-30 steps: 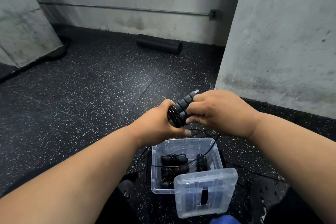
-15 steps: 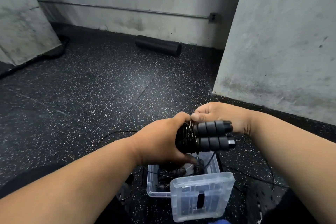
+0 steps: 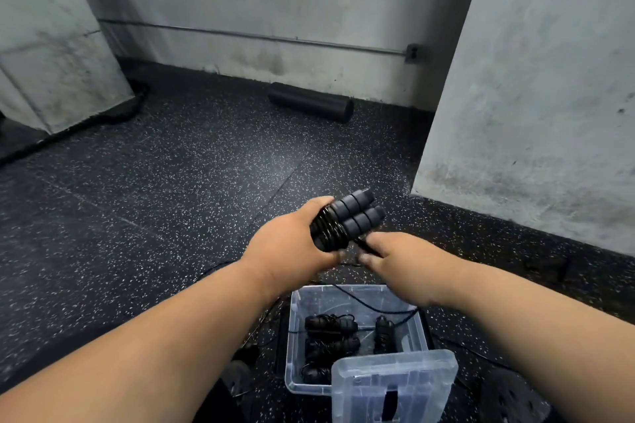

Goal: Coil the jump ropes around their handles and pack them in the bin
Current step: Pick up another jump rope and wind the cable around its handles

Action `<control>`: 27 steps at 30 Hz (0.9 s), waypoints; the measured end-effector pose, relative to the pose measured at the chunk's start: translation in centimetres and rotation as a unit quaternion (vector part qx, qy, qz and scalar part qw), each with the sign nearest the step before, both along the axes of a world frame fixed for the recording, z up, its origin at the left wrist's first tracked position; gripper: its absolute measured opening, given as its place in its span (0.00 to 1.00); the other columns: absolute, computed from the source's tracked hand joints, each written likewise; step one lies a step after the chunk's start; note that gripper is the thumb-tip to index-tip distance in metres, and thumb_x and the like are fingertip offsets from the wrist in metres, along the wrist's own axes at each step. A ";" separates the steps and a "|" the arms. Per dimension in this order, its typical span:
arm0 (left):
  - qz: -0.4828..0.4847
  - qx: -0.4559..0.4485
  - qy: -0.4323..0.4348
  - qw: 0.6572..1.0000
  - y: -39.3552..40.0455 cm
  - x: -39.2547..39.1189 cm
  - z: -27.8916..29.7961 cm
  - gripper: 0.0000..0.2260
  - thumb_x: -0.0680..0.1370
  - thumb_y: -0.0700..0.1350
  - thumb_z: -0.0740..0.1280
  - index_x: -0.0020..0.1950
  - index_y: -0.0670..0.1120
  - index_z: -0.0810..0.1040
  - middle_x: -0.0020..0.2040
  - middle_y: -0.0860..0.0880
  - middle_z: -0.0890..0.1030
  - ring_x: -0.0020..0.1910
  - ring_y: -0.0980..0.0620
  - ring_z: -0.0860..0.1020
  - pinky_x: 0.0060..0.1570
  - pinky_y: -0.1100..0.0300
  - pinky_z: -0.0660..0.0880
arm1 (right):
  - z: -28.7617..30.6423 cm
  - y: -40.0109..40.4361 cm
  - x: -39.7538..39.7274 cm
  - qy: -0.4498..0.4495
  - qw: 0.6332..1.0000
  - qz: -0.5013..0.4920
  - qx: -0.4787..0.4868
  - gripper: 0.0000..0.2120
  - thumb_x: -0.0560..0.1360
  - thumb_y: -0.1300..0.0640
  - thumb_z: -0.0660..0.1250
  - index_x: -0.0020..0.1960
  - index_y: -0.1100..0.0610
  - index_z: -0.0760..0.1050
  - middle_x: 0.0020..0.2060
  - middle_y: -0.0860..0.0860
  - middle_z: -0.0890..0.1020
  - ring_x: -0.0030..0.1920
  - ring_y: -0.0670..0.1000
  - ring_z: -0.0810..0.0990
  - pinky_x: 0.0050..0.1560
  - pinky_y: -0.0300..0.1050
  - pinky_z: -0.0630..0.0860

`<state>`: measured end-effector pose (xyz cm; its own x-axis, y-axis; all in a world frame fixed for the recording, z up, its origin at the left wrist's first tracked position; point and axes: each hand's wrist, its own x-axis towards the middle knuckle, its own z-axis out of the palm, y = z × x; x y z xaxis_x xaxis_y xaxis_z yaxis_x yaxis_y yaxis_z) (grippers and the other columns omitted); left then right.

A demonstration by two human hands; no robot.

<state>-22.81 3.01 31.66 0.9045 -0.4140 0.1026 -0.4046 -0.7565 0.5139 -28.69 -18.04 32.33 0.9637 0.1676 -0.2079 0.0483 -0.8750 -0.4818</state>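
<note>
My left hand [image 3: 292,244] grips a pair of black foam jump rope handles [image 3: 354,216], side by side and pointing up to the right, with thin black rope coiled round their lower part. My right hand [image 3: 395,256], blurred, is just below and to the right of the handles and pinches the loose rope [image 3: 359,242], which trails down into the clear plastic bin [image 3: 295,336] on the floor below. Several coiled black jump ropes [image 3: 330,324] lie inside the bin.
The bin's clear lid [image 3: 395,388] leans on its near right corner. Loose black rope lies on the speckled black rubber floor around the bin. A black foam roller [image 3: 311,101] lies by the back wall. A concrete pillar [image 3: 532,96] stands at right.
My right hand came off the far side of the handles and dropped below them, holding the rope. The handles tilted from level to pointing up and right.
</note>
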 end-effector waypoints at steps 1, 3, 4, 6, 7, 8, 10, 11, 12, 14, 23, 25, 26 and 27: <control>0.004 0.019 -0.003 1.000 0.1 0.3 -0.1 0.38 0.68 0.64 0.76 0.73 0.72 0.62 0.44 0.63 0.81 0.44 0.58 0.81 0.44 0.63 0.76 | 0.4 0.4 -0.4 -0.026 0.998 0.021 -0.051 0.08 0.85 0.48 0.60 0.50 0.50 0.74 0.44 0.48 0.80 0.40 0.48 0.77 0.37 0.43 0.69; 0.000 0.069 -0.009 0.998 0.0 0.5 -0.5 0.37 0.69 0.62 0.76 0.74 0.70 0.62 0.46 0.59 0.84 0.45 0.54 0.83 0.45 0.60 0.78 | 0.9 0.7 -0.9 -0.067 0.987 0.071 -0.130 0.07 0.83 0.51 0.60 0.48 0.50 0.73 0.44 0.49 0.81 0.43 0.53 0.78 0.41 0.46 0.71; -0.007 0.096 -0.012 0.995 -0.1 0.5 -0.7 0.37 0.69 0.61 0.76 0.74 0.69 0.62 0.47 0.58 0.84 0.46 0.52 0.83 0.46 0.58 0.79 | 1.2 0.7 -1.0 -0.074 0.981 0.093 -0.155 0.07 0.82 0.51 0.61 0.46 0.50 0.73 0.42 0.48 0.80 0.43 0.53 0.78 0.41 0.46 0.72; -0.020 0.129 -0.005 0.991 -0.4 0.2 -1.4 0.36 0.70 0.61 0.76 0.74 0.68 0.63 0.49 0.56 0.85 0.47 0.50 0.83 0.46 0.56 0.81 | 1.9 0.5 -0.9 -0.082 0.969 0.127 -0.193 0.11 0.81 0.49 0.62 0.39 0.47 0.70 0.35 0.44 0.74 0.38 0.52 0.74 0.37 0.45 0.69; -0.022 0.135 0.001 0.991 -0.5 0.1 -1.6 0.36 0.70 0.62 0.76 0.74 0.67 0.63 0.49 0.56 0.85 0.47 0.49 0.83 0.46 0.55 0.81 | 2.1 0.4 -0.9 -0.091 0.965 0.137 -0.205 0.15 0.80 0.47 0.63 0.36 0.47 0.67 0.32 0.43 0.71 0.36 0.51 0.71 0.34 0.44 0.65; -0.024 0.137 0.002 0.990 -0.7 0.0 -1.7 0.34 0.70 0.62 0.76 0.73 0.67 0.64 0.48 0.56 0.85 0.45 0.49 0.82 0.44 0.56 0.80 | 2.3 0.4 -0.8 -0.102 0.962 0.144 -0.210 0.17 0.80 0.45 0.64 0.35 0.47 0.64 0.30 0.43 0.69 0.33 0.49 0.69 0.31 0.43 0.62; -0.022 0.143 -0.006 0.989 -0.9 -0.2 -1.7 0.32 0.70 0.62 0.75 0.70 0.66 0.66 0.45 0.56 0.84 0.41 0.49 0.80 0.40 0.56 0.77 | 2.6 0.1 -0.7 -0.122 0.959 0.151 -0.206 0.17 0.79 0.44 0.66 0.35 0.46 0.65 0.29 0.42 0.68 0.30 0.45 0.66 0.29 0.38 0.57; -0.018 0.147 -0.010 0.989 -0.9 -0.1 -1.6 0.30 0.70 0.62 0.75 0.68 0.66 0.66 0.44 0.56 0.83 0.39 0.50 0.78 0.39 0.57 0.75 | 2.8 -0.1 -0.6 -0.130 0.958 0.153 -0.203 0.17 0.78 0.43 0.66 0.35 0.45 0.65 0.28 0.42 0.68 0.29 0.43 0.65 0.29 0.37 0.56; -0.014 0.151 -0.008 0.988 -0.9 0.0 -1.4 0.28 0.70 0.62 0.75 0.66 0.65 0.67 0.42 0.56 0.82 0.38 0.50 0.78 0.38 0.57 0.74 | 3.1 -0.4 -0.6 -0.133 0.959 0.154 -0.198 0.17 0.78 0.43 0.67 0.34 0.45 0.67 0.28 0.41 0.68 0.29 0.41 0.65 0.29 0.36 0.56; -0.012 0.166 0.008 0.986 -0.9 0.2 -1.2 0.26 0.69 0.61 0.75 0.64 0.64 0.68 0.40 0.56 0.80 0.37 0.51 0.78 0.37 0.57 0.75 | 3.6 -0.9 -0.5 -0.135 0.962 0.162 -0.176 0.15 0.78 0.42 0.68 0.36 0.45 0.70 0.28 0.41 0.71 0.29 0.40 0.68 0.30 0.36 0.59; -0.005 0.177 0.044 0.983 -1.5 -0.1 -1.1 0.24 0.69 0.60 0.76 0.60 0.60 0.70 0.41 0.55 0.81 0.39 0.53 0.80 0.38 0.56 0.78 | 3.9 -1.2 -0.3 -0.136 0.954 0.214 -0.160 0.09 0.78 0.41 0.69 0.48 0.46 0.81 0.40 0.43 0.83 0.37 0.45 0.74 0.37 0.41 0.70; 0.015 0.147 0.044 0.988 -1.1 0.6 -0.7 0.24 0.69 0.61 0.76 0.60 0.61 0.70 0.41 0.56 0.80 0.39 0.56 0.79 0.37 0.58 0.77 | 4.2 -1.9 0.1 -0.140 0.956 0.197 -0.164 0.11 0.79 0.40 0.67 0.49 0.47 0.81 0.40 0.43 0.82 0.38 0.45 0.75 0.39 0.43 0.72; 0.022 0.135 0.051 0.989 -0.9 0.9 -0.7 0.25 0.69 0.63 0.76 0.61 0.61 0.70 0.41 0.57 0.80 0.39 0.56 0.79 0.37 0.58 0.77 | 4.3 -2.2 0.2 -0.139 0.958 0.191 -0.165 0.12 0.80 0.40 0.66 0.48 0.48 0.81 0.40 0.43 0.82 0.39 0.46 0.76 0.40 0.44 0.74; 0.026 0.125 0.060 0.990 -0.7 1.1 -0.7 0.27 0.68 0.64 0.77 0.61 0.61 0.70 0.42 0.57 0.81 0.40 0.55 0.80 0.40 0.58 0.78 | 4.4 -2.5 0.2 -0.137 0.959 0.187 -0.165 0.13 0.80 0.40 0.66 0.48 0.48 0.80 0.39 0.44 0.82 0.39 0.47 0.77 0.41 0.46 0.75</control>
<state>-21.68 2.27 31.01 0.9249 -0.3646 -0.1073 -0.3082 -0.8848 0.3496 -28.46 -20.49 36.70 0.8748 0.4811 -0.0568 0.4737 -0.8742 -0.1068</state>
